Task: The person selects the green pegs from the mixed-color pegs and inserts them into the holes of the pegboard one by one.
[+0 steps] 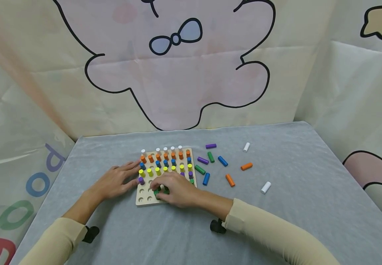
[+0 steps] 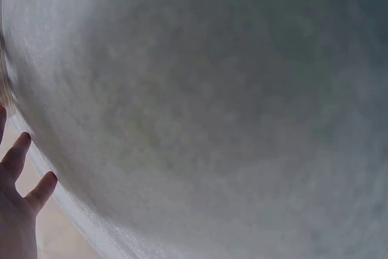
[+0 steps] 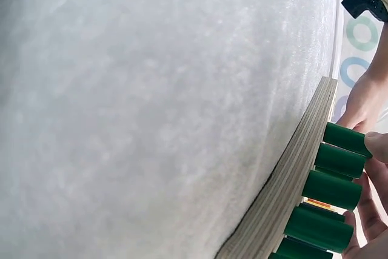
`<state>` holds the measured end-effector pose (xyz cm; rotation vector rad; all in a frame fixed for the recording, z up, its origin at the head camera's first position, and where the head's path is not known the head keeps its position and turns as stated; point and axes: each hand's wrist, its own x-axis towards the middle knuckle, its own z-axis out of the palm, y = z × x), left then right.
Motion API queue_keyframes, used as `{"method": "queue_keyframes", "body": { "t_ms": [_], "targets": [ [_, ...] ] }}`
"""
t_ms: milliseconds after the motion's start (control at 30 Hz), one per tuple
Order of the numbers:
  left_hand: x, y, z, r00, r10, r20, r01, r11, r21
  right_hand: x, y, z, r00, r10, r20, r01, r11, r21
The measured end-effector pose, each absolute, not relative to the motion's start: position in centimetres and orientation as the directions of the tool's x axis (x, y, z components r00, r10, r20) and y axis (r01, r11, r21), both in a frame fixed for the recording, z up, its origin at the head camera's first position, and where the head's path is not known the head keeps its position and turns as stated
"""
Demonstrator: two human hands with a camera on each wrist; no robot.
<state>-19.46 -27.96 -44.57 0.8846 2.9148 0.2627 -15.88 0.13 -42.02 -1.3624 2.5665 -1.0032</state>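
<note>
A wooden pegboard (image 1: 143, 202) bears rows of white, orange, blue, yellow, purple and green pegs. My left hand (image 1: 120, 179) rests at the board's left edge with its fingers extended; the left wrist view catches only part of this hand (image 2: 18, 189). Over the front rows, my right hand (image 1: 177, 189) pinches a green peg (image 1: 156, 192) between thumb and fingers. In the right wrist view that green peg (image 3: 345, 136) stands in the board at the far end of a green row, the thumb (image 3: 377, 144) on its top. The right hand hides part of the purple and green rows.
Loose pegs lie right of the board: purple (image 1: 203, 160), green (image 1: 199, 169), blue (image 1: 206, 179), orange (image 1: 230, 180) and white (image 1: 266, 187) ones among them. A grey cloth (image 1: 128, 235) covers the table. Printed curtains hang behind and at both sides.
</note>
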Motion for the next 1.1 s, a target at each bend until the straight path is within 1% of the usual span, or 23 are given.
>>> {"method": "queue_keyframes", "body": {
  "t_ms": [267,367,467,633,833,933,1100],
  "targets": [
    [-19.5,-28.0,-44.4,-0.825,0.564,-0.025,0.55,0.813,0.191,-15.9,0.2,-41.6,-0.602,-0.768,0.217,-0.715,0.398,-0.575],
    [-19.4,-28.0,-44.4,-0.824,0.566,-0.024,0.551,0.811,0.194,-16.2,0.5,-41.1,-0.613,-0.76,0.215,-0.711,0.411,-0.571],
    [-19.4,-28.0,-44.4,-0.826,0.563,-0.027,0.547,0.813,0.2,-16.7,1.3,-40.4,-0.644,-0.732,0.223,-0.695,0.438,-0.57],
    [-19.3,-28.1,-44.5,-0.83,0.556,-0.042,0.538,0.819,0.199,-18.3,3.3,-39.6,-0.714,-0.66,0.233,-0.647,0.495,-0.58],
    [-19.4,-28.1,-44.6,-0.825,0.563,-0.038,0.546,0.814,0.199,-20.8,6.8,-39.6,-0.793,-0.559,0.243,-0.571,0.543,-0.615],
    [-19.5,-28.1,-44.6,-0.825,0.564,-0.038,0.546,0.813,0.2,-21.9,8.5,-40.2,-0.825,-0.517,0.227,-0.53,0.57,-0.628],
    [-19.5,-28.0,-44.5,-0.827,0.56,-0.043,0.542,0.817,0.198,-23.2,10.8,-41.3,-0.881,-0.45,0.148,-0.432,0.637,-0.638]
  ]
}}
